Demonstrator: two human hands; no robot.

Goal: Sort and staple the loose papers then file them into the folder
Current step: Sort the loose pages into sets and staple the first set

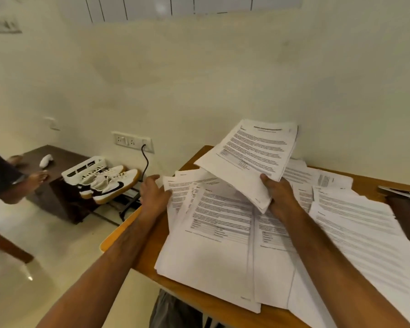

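Head view showed an orange-brown wooden tabletop (194,301), its left edge bare, under overlapping loose white printed papers (223,223) reaching its right side. One raised sheaf of printed pages (251,152) was gripped by the right hand (278,190); the left hand (153,194), fingers relaxed, touched the spread's left edge. Two white sneakers (109,183) sat beyond.

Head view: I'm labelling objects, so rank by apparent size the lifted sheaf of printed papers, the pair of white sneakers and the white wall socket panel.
1. Lifted sheaf of printed papers, though nearer the camera.
2. Pair of white sneakers.
3. White wall socket panel.
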